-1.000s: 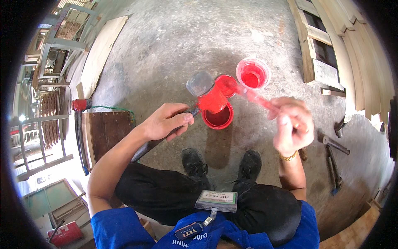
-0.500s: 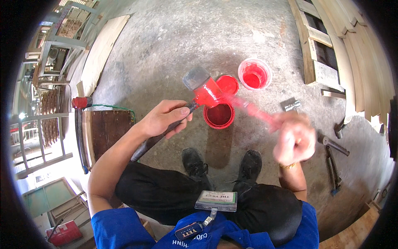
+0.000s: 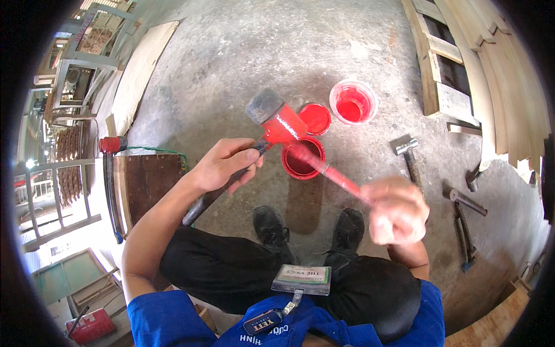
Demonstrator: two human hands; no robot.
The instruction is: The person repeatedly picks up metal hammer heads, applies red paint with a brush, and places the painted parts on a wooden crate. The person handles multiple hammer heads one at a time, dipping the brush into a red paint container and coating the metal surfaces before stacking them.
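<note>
The left hand point(image 3: 228, 165) is closed round the handle of a hammer point(image 3: 276, 118), holding its head, partly coated red, tilted up over the open paint can point(image 3: 303, 158) so drips would fall back in. The right hand point(image 3: 396, 211), blurred, has its fingers curled round a red-stained stick point(image 3: 326, 169) that angles toward the hammer head, seemingly to spread paint on it. The can's lid point(image 3: 315, 118) lies just beside it, a cup point(image 3: 353, 102) of red paint near. A second hammer point(image 3: 409, 156) lies on the floor point(image 3: 231, 52).
</note>
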